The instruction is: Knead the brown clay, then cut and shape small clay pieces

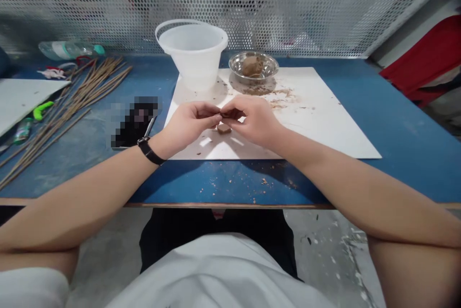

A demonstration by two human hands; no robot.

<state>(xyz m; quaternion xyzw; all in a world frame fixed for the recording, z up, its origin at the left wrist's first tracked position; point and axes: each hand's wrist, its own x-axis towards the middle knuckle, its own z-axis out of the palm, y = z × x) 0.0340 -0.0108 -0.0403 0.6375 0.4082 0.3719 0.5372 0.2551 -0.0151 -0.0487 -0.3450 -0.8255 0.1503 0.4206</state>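
Observation:
My left hand [192, 123] and my right hand [254, 118] meet fingertip to fingertip over the near part of a white board [317, 121]. Pinched between them is a small dark brown piece of clay [224, 115], mostly covered by the fingers. Just below the fingertips, a small flat-topped brown lump of clay [224, 129] rests on the board. Further back, a bigger lump of clay [252, 65] sits in a shiny metal bowl [236, 70]. Brown smears and crumbs mark the board in front of the bowl.
A white bucket [196, 61] stands on the board's back left. Left of the board lie a phone [133, 123], a bundle of thin sticks [86, 89] and a plastic bottle [72, 50]. A perforated metal screen [288, 5] rises behind the blue table [378, 101].

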